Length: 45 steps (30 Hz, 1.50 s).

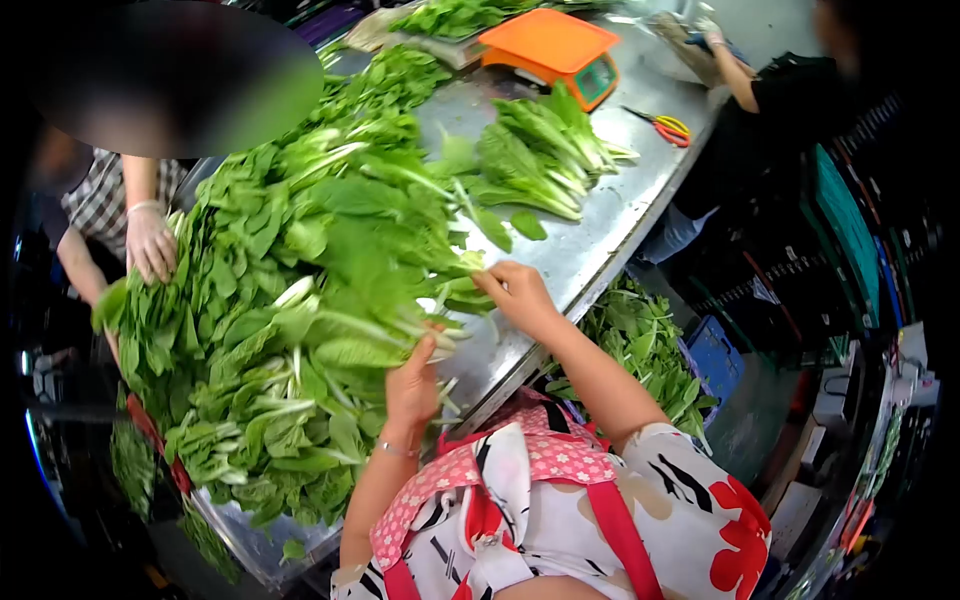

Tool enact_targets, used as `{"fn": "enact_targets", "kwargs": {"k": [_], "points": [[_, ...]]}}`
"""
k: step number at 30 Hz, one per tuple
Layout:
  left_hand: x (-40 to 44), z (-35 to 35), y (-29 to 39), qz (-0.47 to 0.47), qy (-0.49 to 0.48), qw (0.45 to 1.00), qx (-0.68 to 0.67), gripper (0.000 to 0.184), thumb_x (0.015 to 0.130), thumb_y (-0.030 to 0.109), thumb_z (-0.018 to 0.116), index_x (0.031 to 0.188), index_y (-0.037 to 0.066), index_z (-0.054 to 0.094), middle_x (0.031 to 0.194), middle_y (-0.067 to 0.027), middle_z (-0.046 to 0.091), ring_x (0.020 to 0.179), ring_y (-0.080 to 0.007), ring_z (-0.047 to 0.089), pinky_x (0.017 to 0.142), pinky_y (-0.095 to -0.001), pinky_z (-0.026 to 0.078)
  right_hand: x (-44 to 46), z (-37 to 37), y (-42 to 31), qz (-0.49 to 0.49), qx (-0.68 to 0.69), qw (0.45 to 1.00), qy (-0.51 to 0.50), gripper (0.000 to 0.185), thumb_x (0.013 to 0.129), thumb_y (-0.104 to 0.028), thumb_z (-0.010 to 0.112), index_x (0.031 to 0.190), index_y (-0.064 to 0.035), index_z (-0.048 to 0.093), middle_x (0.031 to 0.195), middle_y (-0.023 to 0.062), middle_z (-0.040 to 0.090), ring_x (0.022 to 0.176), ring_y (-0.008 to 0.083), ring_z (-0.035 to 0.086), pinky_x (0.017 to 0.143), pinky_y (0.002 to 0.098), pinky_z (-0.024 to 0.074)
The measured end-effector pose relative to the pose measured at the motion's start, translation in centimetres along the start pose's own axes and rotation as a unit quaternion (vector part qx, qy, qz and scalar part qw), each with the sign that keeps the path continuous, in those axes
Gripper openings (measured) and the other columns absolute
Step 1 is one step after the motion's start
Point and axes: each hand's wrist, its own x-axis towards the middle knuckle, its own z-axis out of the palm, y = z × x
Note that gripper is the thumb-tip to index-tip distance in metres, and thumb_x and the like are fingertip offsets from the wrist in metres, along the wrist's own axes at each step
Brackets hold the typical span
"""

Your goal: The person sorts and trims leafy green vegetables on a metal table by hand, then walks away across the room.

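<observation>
My left hand (pixel 412 385) is closed round the pale stems of a bunch of leafy greens (pixel 365 335) at the near side of a big green heap (pixel 250 240). My right hand (pixel 515 292) pinches the stem end of another green (pixel 468 262), whose leaves merge into the heap. The heap covers the left part of a metal table (pixel 610 215). Beyond my right hand, a smaller bunch of greens (pixel 535 155) lies on the metal with a few loose leaves beside it.
An orange scale (pixel 550 45) and red-yellow scissors (pixel 670 128) are on the far right of the table. A co-worker's gloved hand (pixel 150 243) touches the heap at left. Another person (pixel 790 100) stands at right. Below the table edge sits a crate of greens (pixel 640 350).
</observation>
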Motion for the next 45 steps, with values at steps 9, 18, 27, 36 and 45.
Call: {"fn": "enact_targets", "kwargs": {"k": [9,18,27,36,45], "points": [[1.1,-1.0,1.9,0.036,0.078,0.996,-0.001,0.023,0.084,0.014,0.055,0.100,-0.003,0.056,0.098,-0.0068,0.057,0.089,-0.0142,0.053,0.081,-0.0278,0.042,1.6,3.8,3.3,0.062,-0.131,0.989,-0.004,0.018,0.067,-0.020,0.061,0.075,-0.0039,0.057,0.079,0.0141,0.057,0.077,0.0316,0.055,0.065,0.0398,0.0459],[2.6,-0.1,5.4,0.100,0.036,0.994,-0.012,0.028,0.085,0.015,0.053,0.109,0.000,0.052,0.104,-0.0080,0.054,0.091,-0.0123,0.051,0.079,-0.0272,0.042,1.7,0.4,1.1,0.045,0.144,0.979,0.138,0.021,0.075,-0.022,0.061,0.081,-0.0023,0.054,0.074,0.0149,0.057,0.065,0.0271,0.055,0.059,0.0345,0.0424],[1.9,2.6,1.3,-0.011,0.015,0.995,-0.102,0.024,0.081,0.005,0.055,0.103,0.010,0.048,0.101,-0.0070,0.056,0.085,-0.0146,0.053,0.076,-0.0295,0.042,1.1,-0.1,0.7,0.192,0.600,0.771,0.091,0.019,0.084,-0.013,0.056,0.096,-0.0005,0.049,0.081,0.0090,0.060,0.069,0.0114,0.057,0.053,0.0191,0.0431],[2.6,3.4,-0.3,-0.037,-0.072,0.991,-0.103,0.027,0.080,0.007,0.058,0.104,0.007,0.048,0.101,-0.0073,0.057,0.097,-0.0176,0.052,0.084,-0.0317,0.040,-2.8,2.1,-2.2,0.177,0.491,0.853,-0.028,0.014,0.084,-0.011,0.054,0.092,-0.0021,0.048,0.078,0.0066,0.059,0.066,0.0095,0.055,0.054,0.0189,0.0398],[2.5,2.8,1.1,-0.036,0.019,0.994,-0.104,0.040,0.079,0.003,0.057,0.117,0.000,0.043,0.108,-0.0122,0.055,0.100,-0.0217,0.053,0.089,-0.0349,0.039,-6.0,0.7,-3.7,-0.203,0.169,0.963,0.052,0.021,0.070,-0.007,0.063,0.088,-0.0017,0.054,0.080,0.0094,0.057,0.076,0.0287,0.053,0.070,0.0352,0.0412]]}}
